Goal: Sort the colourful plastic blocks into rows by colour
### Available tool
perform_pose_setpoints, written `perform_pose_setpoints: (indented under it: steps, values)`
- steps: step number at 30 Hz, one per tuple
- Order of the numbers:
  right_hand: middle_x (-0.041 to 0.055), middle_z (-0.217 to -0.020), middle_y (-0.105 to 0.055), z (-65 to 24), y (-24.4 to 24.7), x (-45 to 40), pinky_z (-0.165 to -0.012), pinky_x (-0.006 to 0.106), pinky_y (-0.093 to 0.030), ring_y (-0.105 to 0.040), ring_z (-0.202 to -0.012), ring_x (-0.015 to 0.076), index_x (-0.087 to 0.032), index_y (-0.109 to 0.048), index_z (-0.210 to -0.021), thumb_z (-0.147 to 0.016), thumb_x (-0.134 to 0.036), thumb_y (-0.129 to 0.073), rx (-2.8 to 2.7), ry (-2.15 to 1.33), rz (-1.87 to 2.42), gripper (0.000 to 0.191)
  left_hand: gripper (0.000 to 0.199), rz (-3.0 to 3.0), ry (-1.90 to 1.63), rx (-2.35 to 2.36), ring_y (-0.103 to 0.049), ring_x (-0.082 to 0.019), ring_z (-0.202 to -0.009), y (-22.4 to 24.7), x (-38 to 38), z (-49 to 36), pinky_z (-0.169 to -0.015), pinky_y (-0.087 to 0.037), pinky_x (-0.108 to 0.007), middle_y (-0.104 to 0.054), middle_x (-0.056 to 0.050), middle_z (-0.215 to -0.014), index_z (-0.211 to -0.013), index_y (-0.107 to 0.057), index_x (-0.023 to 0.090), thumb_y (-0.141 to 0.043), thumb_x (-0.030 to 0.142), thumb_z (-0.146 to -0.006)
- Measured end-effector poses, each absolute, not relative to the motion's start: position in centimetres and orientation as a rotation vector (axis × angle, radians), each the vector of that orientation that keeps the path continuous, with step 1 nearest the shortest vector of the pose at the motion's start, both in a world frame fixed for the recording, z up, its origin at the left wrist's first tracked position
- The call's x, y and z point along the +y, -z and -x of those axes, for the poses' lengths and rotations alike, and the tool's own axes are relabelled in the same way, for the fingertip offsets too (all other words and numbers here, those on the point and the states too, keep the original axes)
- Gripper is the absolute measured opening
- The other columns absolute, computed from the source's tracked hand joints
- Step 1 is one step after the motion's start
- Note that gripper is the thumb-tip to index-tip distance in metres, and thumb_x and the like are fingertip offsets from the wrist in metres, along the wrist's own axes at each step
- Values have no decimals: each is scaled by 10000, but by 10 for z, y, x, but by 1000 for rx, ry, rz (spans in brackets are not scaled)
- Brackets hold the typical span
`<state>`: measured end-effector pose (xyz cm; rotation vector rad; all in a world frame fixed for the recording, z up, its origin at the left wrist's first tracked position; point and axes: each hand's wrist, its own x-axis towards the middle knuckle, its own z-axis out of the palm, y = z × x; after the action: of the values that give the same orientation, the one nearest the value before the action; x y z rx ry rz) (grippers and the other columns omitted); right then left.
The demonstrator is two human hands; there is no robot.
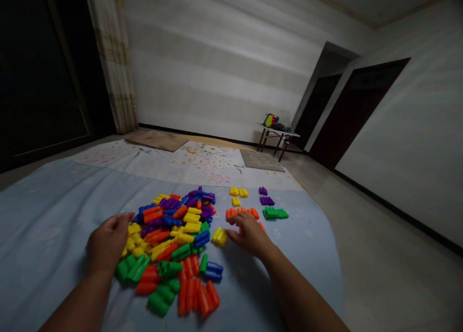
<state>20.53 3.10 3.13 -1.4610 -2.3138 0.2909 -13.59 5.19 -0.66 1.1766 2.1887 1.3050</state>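
A mixed pile of plastic bullet-shaped building blocks (170, 235) in yellow, orange, green, blue and purple lies on the blue cloth. My left hand (108, 240) rests at the pile's left edge, fingers curled together; whatever they may hold is hidden. To the right of the pile, my right hand (250, 233) reaches over a row of orange blocks (249, 213), thumb and fingers apart. Just left of its thumb sits a yellow block (219, 236); I cannot tell whether they touch. Beyond are yellow blocks (238, 192), purple blocks (266, 200) and a green row (275, 213).
The blue and white flowered cloth (311, 255) covers a wide low surface. Flat boards lie at its far side, one brown board (157, 140) and one grey board (262, 160). A small table (278, 131) bearing a colourful bag stands near the wall.
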Motion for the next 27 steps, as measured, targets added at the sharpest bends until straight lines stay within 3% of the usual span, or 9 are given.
perform_pose_setpoints:
  steps: [5,10,16,27]
  values:
    - [97,-1016,-595,-195,-25,27,-854,347,-382,-504,-978,233,-187,-594,-1082,-707,-460,-634,-2417,-276,1454,465,360,-1175,-1308,2179,-601,-180,-855,6,51,135,-694,-441,-234,-678,-57,-913,-902,-651,164,-436,403,-740]
    - [87,-992,-586,-188,-20,26,-805,337,-401,-510,-941,231,-206,-609,-1040,-721,-340,-630,-2435,-301,1478,347,360,-1179,-1278,2184,-603,-177,-834,10,54,139,-655,-436,-230,-674,-54,-916,-917,-645,177,-437,416,-747]
    - [77,-1108,-540,-208,-26,44,-882,327,-372,-477,-1029,200,-216,-512,-1174,-703,-167,-590,-2281,-332,1359,480,351,-1164,-1236,2227,-601,-178,-825,9,54,139,-645,-427,-227,-675,-49,-918,-910,-649,186,-424,405,-752]
    - [54,-1174,-570,-205,-40,157,-843,365,-287,-415,-1080,244,-241,-518,-1179,-761,-213,-542,-2264,13,1831,420,355,-1242,-1182,2280,-611,-176,-793,14,57,141,-648,-438,-234,-695,-9,-917,-900,-651,226,-394,433,-768]
